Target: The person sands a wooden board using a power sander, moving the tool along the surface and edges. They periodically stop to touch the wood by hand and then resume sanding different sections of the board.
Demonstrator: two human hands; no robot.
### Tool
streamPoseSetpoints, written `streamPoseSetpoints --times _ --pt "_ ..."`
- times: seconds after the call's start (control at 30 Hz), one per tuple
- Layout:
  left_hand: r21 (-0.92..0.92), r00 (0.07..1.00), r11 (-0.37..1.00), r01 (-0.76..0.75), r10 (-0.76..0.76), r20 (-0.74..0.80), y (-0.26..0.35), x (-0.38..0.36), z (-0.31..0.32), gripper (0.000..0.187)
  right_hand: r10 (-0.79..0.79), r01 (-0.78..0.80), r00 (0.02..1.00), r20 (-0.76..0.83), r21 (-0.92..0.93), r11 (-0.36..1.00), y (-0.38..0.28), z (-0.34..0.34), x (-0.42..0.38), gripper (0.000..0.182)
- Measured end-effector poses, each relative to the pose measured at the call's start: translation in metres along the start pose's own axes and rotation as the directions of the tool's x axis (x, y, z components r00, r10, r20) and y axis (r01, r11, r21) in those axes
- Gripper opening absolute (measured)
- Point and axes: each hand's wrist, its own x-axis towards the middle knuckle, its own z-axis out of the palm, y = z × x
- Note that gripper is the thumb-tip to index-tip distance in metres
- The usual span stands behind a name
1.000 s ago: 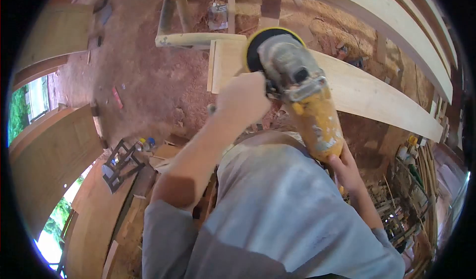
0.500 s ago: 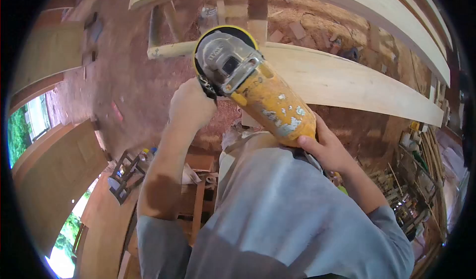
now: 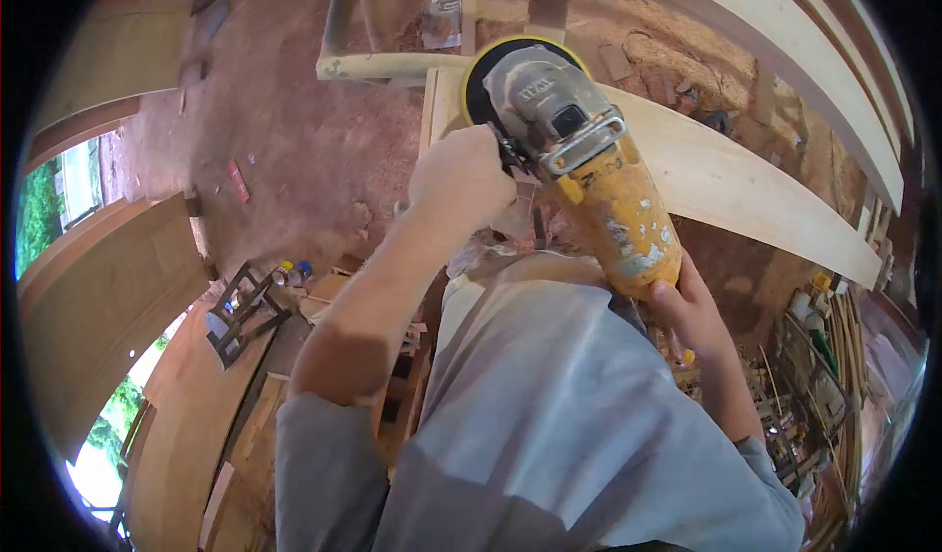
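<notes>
A worn yellow power tool (image 3: 628, 213) with a grey metal head and a round, yellow-edged disc (image 3: 478, 86) is held in front of my body. My left hand (image 3: 466, 179) is closed in a fist at the side of the tool's head, around a dark part that is mostly hidden. The rear end of the yellow body rests in my right hand (image 3: 687, 307), thumb on its side. Beneath the disc lies a long pale wooden board (image 3: 726, 164).
A wooden frame (image 3: 392, 66) stands on the reddish floor beyond the board. More long planks (image 3: 775, 37) curve across the upper right. Large boards (image 3: 108, 307) lean at the left, near a small dark rack (image 3: 240, 316). Scrap wood (image 3: 819, 356) is piled at the right.
The tool and both hands have shifted to the right in view, and the tool is tilted more upright. More of the board's left end shows. The camera view has moved too.
</notes>
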Motion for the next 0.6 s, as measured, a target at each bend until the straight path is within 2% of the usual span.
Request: streamPoseSetpoints --times 0.2,0.27,0.5,0.57,0.6 --pt "0.021 0.997 0.997 -0.071 0.07 0.041 0.033 -0.004 0.013 0.027 -0.022 0.023 0.999 -0.048 0.024 0.999 0.006 -0.023 -0.015 0.08" --pt "0.002 0.992 0.992 -0.124 0.124 -0.013 0.034 -0.001 0.024 0.027 -0.014 0.014 0.999 -0.052 -0.009 1.0 0.01 -0.032 -0.018 0.08" --pt "0.028 0.984 0.985 -0.17 0.167 0.067 0.11 -0.015 0.046 0.026 -0.03 0.024 0.99 -0.139 -0.04 0.999 0.053 -0.1 -0.052 0.081" --pt "0.021 0.959 0.959 -0.281 0.28 0.04 0.133 -0.015 0.062 0.023 0.005 -0.01 0.981 -0.194 -0.027 1.0 0.062 -0.118 -0.069 0.08" --pt "0.022 0.956 0.956 -0.292 0.291 0.045 0.147 -0.014 0.069 0.023 0.041 -0.046 0.969 -0.243 -0.016 0.999 0.067 -0.128 -0.079 0.079"
